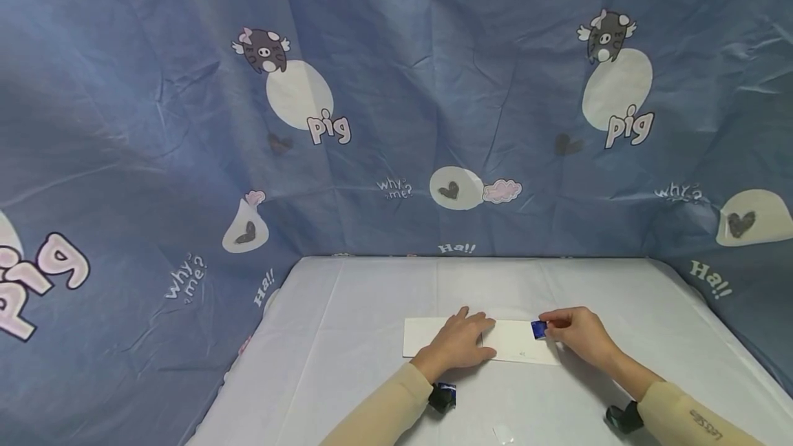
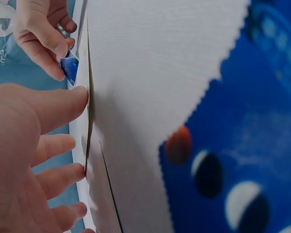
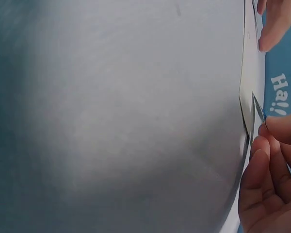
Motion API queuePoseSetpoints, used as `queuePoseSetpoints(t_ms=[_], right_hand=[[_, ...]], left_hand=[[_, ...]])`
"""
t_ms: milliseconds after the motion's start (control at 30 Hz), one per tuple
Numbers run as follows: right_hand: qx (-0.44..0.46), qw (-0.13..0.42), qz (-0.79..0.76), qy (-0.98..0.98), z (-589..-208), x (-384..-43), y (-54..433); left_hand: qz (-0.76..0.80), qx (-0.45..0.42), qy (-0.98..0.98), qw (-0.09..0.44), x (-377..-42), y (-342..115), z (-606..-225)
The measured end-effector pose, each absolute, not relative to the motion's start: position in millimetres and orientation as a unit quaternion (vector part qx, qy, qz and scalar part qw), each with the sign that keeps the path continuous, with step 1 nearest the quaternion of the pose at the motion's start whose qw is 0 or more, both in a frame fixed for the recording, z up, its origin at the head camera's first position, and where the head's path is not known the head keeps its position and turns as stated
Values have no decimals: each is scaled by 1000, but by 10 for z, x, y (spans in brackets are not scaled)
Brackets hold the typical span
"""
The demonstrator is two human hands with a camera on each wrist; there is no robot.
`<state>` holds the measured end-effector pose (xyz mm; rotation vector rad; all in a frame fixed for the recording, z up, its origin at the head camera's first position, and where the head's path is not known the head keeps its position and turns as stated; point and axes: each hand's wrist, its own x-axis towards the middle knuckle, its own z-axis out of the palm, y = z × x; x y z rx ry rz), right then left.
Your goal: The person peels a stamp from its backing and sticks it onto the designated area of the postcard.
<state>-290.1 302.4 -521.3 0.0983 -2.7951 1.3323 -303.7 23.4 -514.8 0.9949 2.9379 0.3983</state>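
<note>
A long white card strip [image 1: 520,341], with a line across it near its middle, lies on the white table. My left hand [image 1: 457,340] rests on it with fingers spread and holds nothing. Over the strip's right end, my right hand [image 1: 579,331] pinches a small blue stamp-like square [image 1: 539,330] between thumb and fingertips. In the left wrist view that blue square [image 2: 69,68] hangs tilted from the fingertips. Edge-on in the right wrist view, the square [image 3: 258,109] stands up from the strip [image 3: 250,73].
Close to the left wrist lies another blue stamp-like piece [image 1: 449,391], partly behind the black wrist camera [image 1: 440,401]. Up close it shows moon shapes [image 2: 208,174] and a zigzag edge. A small clear scrap [image 1: 504,434] lies at the front. A blue printed curtain [image 1: 384,88] surrounds the table [image 1: 347,377].
</note>
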Motion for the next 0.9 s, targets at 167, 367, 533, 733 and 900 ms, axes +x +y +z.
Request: queuePoseSetpoints(t_ms=[167,367,533,733,900], right_hand=[[36,24,422,-905,-5246,-2911,3022],[35,22,418,-907,-5258,-2911,3005],[32,20,409,-912,-5247,-2899,2991],[41,23,395,-917,-5230,-2884,3000],[41,24,386,-921,-5224,-2893,3016]], left_hand=[[113,309,944,13,-3029,232,-5158],[105,298,948,23,-3023,251,-5133],[101,301,948,27,-3022,246,-5134],[97,300,948,35,-3011,244,-5121],[92,300,949,36,-3002,239,-5106]])
